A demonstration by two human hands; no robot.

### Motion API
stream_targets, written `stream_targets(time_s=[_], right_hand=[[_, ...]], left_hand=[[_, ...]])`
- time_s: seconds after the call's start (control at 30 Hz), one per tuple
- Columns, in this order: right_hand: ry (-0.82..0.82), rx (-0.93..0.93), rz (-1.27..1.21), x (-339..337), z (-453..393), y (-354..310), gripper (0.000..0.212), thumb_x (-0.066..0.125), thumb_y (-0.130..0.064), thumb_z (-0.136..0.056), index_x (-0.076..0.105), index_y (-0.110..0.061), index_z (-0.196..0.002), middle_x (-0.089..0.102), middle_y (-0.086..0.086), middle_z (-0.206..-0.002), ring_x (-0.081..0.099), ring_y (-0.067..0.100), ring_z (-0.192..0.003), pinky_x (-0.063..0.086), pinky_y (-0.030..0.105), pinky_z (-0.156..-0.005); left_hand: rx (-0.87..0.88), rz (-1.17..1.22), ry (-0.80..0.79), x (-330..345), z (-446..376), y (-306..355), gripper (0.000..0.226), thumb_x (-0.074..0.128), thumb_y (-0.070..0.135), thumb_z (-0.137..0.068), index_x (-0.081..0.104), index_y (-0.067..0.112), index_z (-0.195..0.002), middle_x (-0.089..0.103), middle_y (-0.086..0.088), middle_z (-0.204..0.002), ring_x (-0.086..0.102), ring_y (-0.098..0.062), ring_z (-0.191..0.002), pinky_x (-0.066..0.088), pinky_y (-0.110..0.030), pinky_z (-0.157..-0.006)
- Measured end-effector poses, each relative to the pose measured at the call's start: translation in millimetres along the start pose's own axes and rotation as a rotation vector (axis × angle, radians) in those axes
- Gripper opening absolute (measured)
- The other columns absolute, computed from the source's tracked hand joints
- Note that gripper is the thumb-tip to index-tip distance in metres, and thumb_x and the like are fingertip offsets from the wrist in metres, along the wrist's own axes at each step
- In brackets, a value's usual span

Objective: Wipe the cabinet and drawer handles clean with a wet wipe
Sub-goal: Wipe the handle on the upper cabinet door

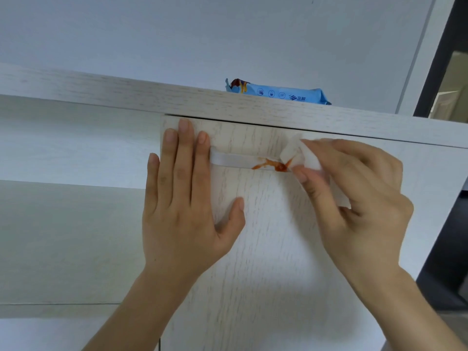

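The handle (234, 160), a white bar set across the upper part of a pale wood-grain cabinet door (266, 236), carried an orange-red smear (272, 165) along its right portion. The wet wipe (302, 154), white and crumpled, lay against the handle's right end, touching the edge of the smear, with some orange already on its lower fold. The right hand (354, 198) pinched the wipe between thumb and curled fingers, holding it to the bar. The left hand (184, 198) lay flat on the door with fingers straight and thumb spread, gripping nothing; its fingers covered the handle's left end and reached up near the door's top edge. Above the door ran the cabinet's top board (126, 97), and on it, well apart from the hands, rested a blue pack of wipes (278, 92). A white wall (202, 34) rose behind.
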State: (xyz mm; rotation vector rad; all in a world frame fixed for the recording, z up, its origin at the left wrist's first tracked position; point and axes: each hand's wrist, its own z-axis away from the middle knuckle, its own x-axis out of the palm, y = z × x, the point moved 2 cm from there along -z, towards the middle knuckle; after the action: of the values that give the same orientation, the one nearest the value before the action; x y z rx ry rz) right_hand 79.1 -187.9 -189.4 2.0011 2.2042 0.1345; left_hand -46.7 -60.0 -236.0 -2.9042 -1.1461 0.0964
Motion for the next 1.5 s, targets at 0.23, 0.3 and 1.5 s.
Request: stream_targets(time_s=[0.23,0.3,1.5], right_hand=[[-0.029,0.0,-0.048,-0.7,0.6,-5.3,0.017,0.061,-0.009,-0.092,0.063,-0.013,-0.109,0.06,-0.009,-0.104,0.057,0.01,-0.097,0.043,0.029,-0.089],[-0.01,0.027,-0.045,-1.7,2.5,-6.5,0.018,0.064,-0.005,-0.089,0.065,-0.009,-0.106,0.063,-0.004,-0.103,0.06,0.013,-0.094,0.045,0.028,-0.087],[0.004,-0.088,-0.016,9.2,-0.6,-12.6,0.015,0.059,-0.012,-0.093,0.063,-0.009,-0.108,0.06,-0.004,-0.104,0.057,0.014,-0.099,0.043,0.024,-0.092]], left_hand=[[-0.005,-0.005,0.005,-0.2,-0.2,0.3,0.076,0.042,0.045,-0.091,0.018,-0.001,-0.146,0.014,-0.016,-0.151,0.015,-0.03,-0.143,0.015,-0.044,-0.118],[-0.008,0.003,0.003,-0.3,0.2,0.6,0.076,0.043,0.045,-0.091,0.017,-0.001,-0.146,0.014,-0.016,-0.151,0.016,-0.03,-0.143,0.016,-0.045,-0.118],[-0.004,0.025,0.018,-1.0,-0.8,-0.1,0.074,0.045,0.043,-0.091,0.021,-0.002,-0.145,0.017,-0.015,-0.15,0.018,-0.03,-0.143,0.018,-0.045,-0.117]])
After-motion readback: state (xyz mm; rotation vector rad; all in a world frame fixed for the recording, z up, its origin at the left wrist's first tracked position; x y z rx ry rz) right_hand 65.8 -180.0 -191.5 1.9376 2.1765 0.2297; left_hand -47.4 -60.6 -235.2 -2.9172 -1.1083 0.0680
